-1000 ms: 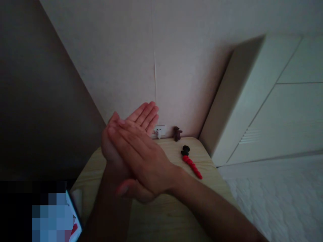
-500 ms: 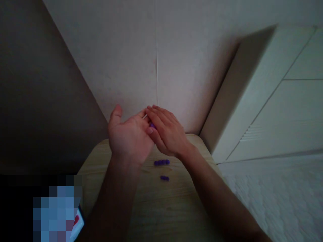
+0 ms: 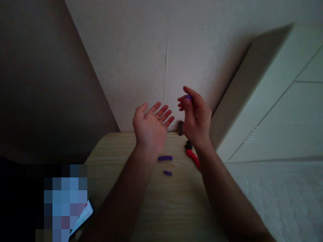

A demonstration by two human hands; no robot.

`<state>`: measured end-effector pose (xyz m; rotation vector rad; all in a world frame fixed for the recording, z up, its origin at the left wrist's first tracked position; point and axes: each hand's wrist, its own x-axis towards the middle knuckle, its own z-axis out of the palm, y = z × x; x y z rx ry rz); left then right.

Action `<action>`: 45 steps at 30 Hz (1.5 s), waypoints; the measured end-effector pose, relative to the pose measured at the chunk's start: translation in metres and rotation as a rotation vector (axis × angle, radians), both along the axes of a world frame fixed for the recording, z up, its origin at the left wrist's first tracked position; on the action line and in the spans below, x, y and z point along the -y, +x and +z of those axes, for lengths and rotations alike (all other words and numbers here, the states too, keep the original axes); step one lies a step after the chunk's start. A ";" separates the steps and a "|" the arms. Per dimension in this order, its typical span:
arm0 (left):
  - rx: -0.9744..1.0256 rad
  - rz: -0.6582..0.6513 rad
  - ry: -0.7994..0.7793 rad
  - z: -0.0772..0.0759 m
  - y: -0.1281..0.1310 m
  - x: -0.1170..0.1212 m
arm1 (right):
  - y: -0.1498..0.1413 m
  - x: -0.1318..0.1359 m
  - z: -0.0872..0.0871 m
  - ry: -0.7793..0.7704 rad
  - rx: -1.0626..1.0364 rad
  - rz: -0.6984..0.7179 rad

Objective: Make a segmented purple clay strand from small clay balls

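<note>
My left hand (image 3: pixel 151 126) hovers palm up over the back of a small wooden table (image 3: pixel 161 208), fingers spread and empty. My right hand (image 3: pixel 195 116) is raised beside it, its fingertips pinched on a small purple clay ball (image 3: pixel 188 97). On the table below lie a row of purple clay beads (image 3: pixel 165 158) and a shorter purple piece (image 3: pixel 167 173). A red twisted clay strip (image 3: pixel 193 158) with a black clay lump (image 3: pixel 188 145) at its end lies under my right wrist.
A small dark figure (image 3: pixel 180 127) stands at the table's back edge against the pale wall. A white cabinet (image 3: pixel 272 111) rises at the right, with a white quilted bed surface (image 3: pixel 277 201) below it. A blurred-out item (image 3: pixel 65 205) sits at the lower left.
My palms were pressed together rolling something. Then my right fingers picked a purple ball off my left palm, and now my right hand has lifted it up and away to the right.
</note>
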<state>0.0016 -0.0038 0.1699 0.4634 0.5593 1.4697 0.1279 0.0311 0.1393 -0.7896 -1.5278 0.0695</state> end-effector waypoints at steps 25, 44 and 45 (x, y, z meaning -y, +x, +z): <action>-0.464 0.174 0.163 -0.077 0.007 0.000 | 0.023 0.053 -0.087 -0.837 -0.457 0.446; -1.068 0.497 0.326 -0.175 -0.043 -0.014 | 0.012 0.039 -0.142 -0.935 -0.720 0.502; -1.079 0.505 0.325 -0.175 -0.043 -0.014 | 0.012 0.040 -0.142 -0.935 -0.691 0.502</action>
